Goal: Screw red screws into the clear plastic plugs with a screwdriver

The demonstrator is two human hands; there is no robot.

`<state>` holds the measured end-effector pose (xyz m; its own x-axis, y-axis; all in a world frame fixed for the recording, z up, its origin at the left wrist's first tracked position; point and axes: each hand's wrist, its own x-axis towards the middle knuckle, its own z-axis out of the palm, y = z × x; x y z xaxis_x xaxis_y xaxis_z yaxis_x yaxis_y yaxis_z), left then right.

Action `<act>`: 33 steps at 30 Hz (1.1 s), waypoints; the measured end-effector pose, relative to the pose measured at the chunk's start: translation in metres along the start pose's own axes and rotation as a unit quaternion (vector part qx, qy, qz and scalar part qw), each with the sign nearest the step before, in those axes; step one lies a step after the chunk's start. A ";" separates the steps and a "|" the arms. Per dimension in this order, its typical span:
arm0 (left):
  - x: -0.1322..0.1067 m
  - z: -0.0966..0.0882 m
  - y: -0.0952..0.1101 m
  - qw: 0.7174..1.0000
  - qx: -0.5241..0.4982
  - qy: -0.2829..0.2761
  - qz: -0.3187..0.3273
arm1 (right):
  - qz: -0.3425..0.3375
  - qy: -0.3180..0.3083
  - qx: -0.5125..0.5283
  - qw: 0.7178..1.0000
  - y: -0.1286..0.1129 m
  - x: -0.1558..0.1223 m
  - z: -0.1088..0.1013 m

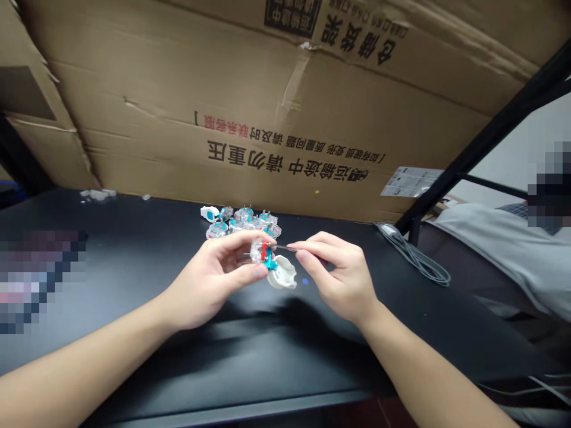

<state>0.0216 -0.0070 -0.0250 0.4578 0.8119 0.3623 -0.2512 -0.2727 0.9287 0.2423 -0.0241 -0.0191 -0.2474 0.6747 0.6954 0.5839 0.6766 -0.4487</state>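
Head view: left hand point(214, 279) gripping clear plug housing point(260, 251), right hand point(339, 276) pinching thin metal rod point(281, 247)

Cardboard box point(250, 77) printed upside down in big black Chinese: "运输途中 请勿重压" (in transit, do not press hard). Smaller black-and-red line beside it, not surely readable. More large black characters at top right, unclear. White label point(411, 181) on box, print too small.
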 end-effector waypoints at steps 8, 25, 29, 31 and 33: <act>0.000 -0.004 0.001 0.994 0.110 0.001 0.004 | -0.086 0.073 -0.084 0.990 0.004 0.003 -0.010; 0.003 -0.016 0.007 0.934 0.343 -0.069 0.071 | 0.115 -0.191 0.089 0.971 0.003 0.005 -0.022; 0.004 -0.017 0.005 0.966 0.251 -0.056 0.030 | 0.141 -0.152 0.174 0.963 0.004 0.005 -0.026; 0.004 -0.016 0.005 0.978 0.201 -0.044 0.020 | 0.124 -0.094 0.191 0.969 0.005 0.005 -0.026; 0.004 -0.015 0.005 0.985 0.165 -0.037 0.019 | 0.095 -0.024 0.176 0.980 0.007 0.003 -0.022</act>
<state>0.0095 0.0026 -0.0205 0.5182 0.7610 0.3903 0.0162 -0.4650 0.8852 0.2628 -0.0240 -0.0074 -0.2010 0.8052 0.5580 0.3229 0.5922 -0.7383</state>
